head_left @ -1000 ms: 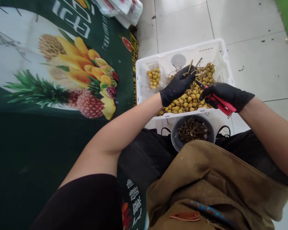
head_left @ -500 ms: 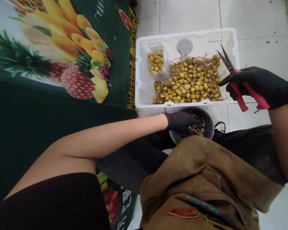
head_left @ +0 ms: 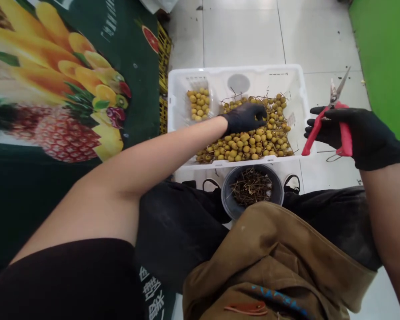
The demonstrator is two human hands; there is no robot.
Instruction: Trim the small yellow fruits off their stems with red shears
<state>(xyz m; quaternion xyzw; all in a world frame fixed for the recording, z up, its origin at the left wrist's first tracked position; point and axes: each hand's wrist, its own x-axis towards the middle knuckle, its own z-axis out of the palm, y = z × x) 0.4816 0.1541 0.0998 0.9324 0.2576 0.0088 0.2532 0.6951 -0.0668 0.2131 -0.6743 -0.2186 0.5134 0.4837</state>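
My left hand (head_left: 245, 118), in a black glove, is over the pile of round yellow-brown fruit (head_left: 246, 144) in the white crate (head_left: 173, 95). Its fingers curl down at the fruit, and whether they grip any cannot be made out. In my black-gloved right hand (head_left: 360, 129), right of the crate, are red-handled scissors (head_left: 345, 129) with the blades apart and pointing away from me. A clear container of loose fruit (head_left: 199, 104) stands in the crate's left part. Thin stems stick out of the pile.
Between my feet, a grey bucket (head_left: 225, 195) holds dry twigs (head_left: 251, 186). On the left is a dark green fruit-printed surface (head_left: 143, 89) with yellow crates (head_left: 163, 58) beside it. A green surface (head_left: 383, 53) borders the tiles at right.
My left hand has moved from the bucket up to the fruit pile, uncovering the twigs. The scissors have turned and their blades are wider apart. The view has shifted to the right.
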